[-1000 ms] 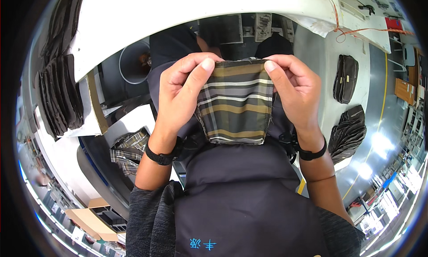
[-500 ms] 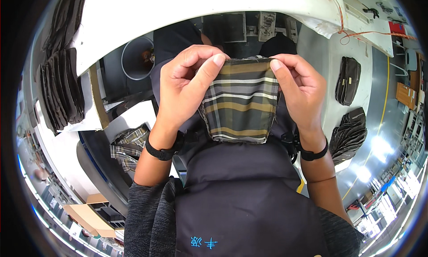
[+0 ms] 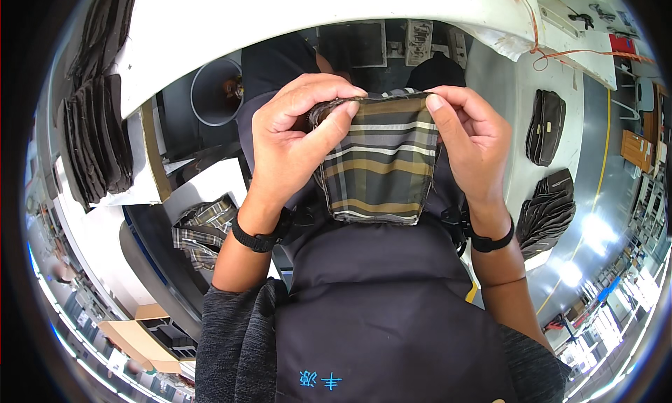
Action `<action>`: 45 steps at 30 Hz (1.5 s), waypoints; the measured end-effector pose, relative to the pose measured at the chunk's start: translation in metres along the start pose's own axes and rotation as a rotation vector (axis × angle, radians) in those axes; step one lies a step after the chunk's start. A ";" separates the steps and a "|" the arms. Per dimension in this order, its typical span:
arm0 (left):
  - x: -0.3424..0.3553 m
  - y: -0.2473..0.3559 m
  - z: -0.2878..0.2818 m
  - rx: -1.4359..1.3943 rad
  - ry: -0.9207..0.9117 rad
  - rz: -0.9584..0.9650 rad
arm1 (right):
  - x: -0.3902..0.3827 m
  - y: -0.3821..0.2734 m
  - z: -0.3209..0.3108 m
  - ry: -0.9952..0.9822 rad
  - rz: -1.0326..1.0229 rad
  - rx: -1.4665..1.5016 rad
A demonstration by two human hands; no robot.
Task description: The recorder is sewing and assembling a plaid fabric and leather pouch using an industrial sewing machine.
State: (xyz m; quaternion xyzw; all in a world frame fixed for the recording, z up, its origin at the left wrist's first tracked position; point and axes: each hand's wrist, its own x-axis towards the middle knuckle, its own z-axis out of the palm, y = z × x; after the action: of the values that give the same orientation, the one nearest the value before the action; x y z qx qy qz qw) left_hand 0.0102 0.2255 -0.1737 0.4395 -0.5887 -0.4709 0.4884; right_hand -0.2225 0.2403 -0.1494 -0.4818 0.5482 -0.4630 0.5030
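A piece of plaid fabric in olive, grey, black and white hangs between my hands above my lap, its edges frayed. My left hand pinches its upper left edge between thumb and fingers, where a darker layer shows bunched behind the thumb. At the upper right corner, the thumb and fingers of my right hand are closed on the same fabric. The fabric tapers slightly toward its lower edge, which hangs close to my dark apron. Its back side is mostly hidden.
A white tabletop curves ahead of me. Dark folded fabric pieces are stacked at the left, above a plaid bundle. More dark pieces lie on the right-hand surface. A round bin stands below the table, near pedals.
My left hand's fingers have shifted slightly right along the fabric's top edge, and a dark bunched layer now shows behind its thumb. My right hand stays nearly in place.
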 end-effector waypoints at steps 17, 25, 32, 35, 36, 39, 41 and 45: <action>-0.008 0.015 0.008 0.001 0.090 -0.161 | -0.007 -0.001 -0.002 -0.029 -0.001 -0.026; -0.011 0.011 0.010 0.007 0.129 -0.159 | -0.012 -0.003 0.000 -0.018 -0.027 -0.036; -0.009 0.020 0.009 -0.144 0.020 -0.246 | -0.018 -0.006 -0.003 0.023 -0.041 -0.080; -0.005 0.015 0.001 -0.153 -0.057 -0.254 | -0.023 -0.007 -0.001 0.037 -0.030 -0.080; -0.004 0.016 0.003 -0.140 -0.042 -0.241 | -0.024 -0.005 -0.001 0.046 -0.038 -0.059; -0.002 0.017 0.006 -0.071 -0.015 -0.203 | -0.020 0.000 0.000 0.056 -0.061 -0.072; 0.000 0.018 0.010 -0.055 0.001 -0.216 | -0.018 0.001 -0.001 0.056 -0.070 -0.112; 0.000 0.012 0.005 -0.110 -0.001 -0.323 | -0.014 0.005 0.001 0.012 -0.032 -0.090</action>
State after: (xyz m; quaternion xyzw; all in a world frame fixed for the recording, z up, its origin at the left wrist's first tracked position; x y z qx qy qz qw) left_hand 0.0041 0.2283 -0.1626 0.5007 -0.4838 -0.5751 0.4295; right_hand -0.2210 0.2552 -0.1533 -0.5100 0.5638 -0.4488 0.4697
